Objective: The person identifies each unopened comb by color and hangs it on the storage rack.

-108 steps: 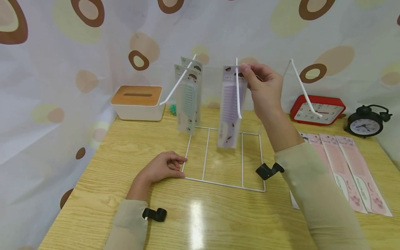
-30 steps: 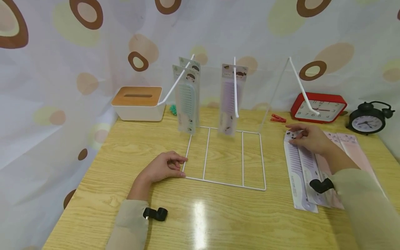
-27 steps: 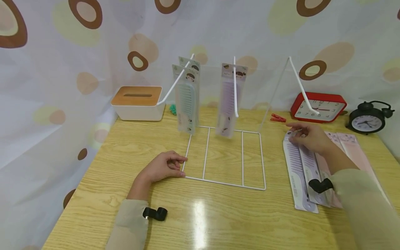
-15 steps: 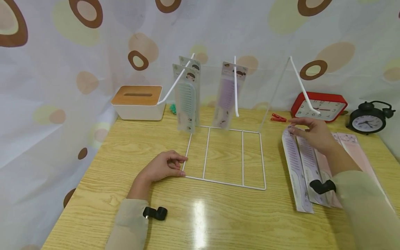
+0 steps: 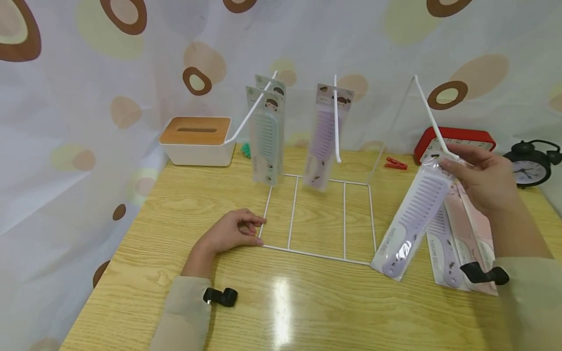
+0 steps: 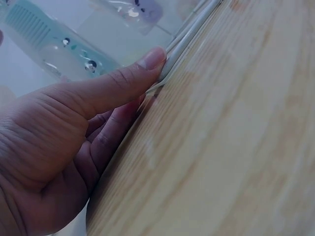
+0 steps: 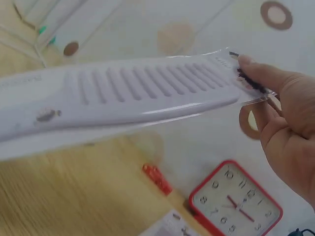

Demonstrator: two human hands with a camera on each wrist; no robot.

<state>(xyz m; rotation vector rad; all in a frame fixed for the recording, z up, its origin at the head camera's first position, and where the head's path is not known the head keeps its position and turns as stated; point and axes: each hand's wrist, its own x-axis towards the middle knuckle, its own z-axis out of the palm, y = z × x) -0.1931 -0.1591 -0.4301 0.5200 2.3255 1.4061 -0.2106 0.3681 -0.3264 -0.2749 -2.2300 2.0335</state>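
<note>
My right hand (image 5: 487,180) pinches the top of a purple comb (image 5: 412,219) in a clear packet, raised and slanting down to the left. In the right wrist view, thumb and fingers grip the printed header above the comb's teeth. My left hand (image 5: 232,231) holds the near left corner of a white wire display rack (image 5: 316,254), thumb on the wire in the left wrist view. Two packaged green combs (image 5: 265,136) hang from the rack's left hook. A packaged purple comb (image 5: 322,141) hangs from the middle hook. The right hook (image 5: 428,109) bears nothing; its tip overlaps the right hand's packet.
Another purple comb (image 5: 443,248) and several pink ones (image 5: 467,229) lie packaged at the right. Behind stand a red clock (image 5: 474,140), partly hidden, and a black alarm clock (image 5: 529,168). A red clip (image 5: 396,164) and a wood-lidded tissue box (image 5: 197,146) are further back.
The right hand went from the middle hook to the packets at the right, then lifted one purple comb off the table. The left hand stays at the rack's corner.
</note>
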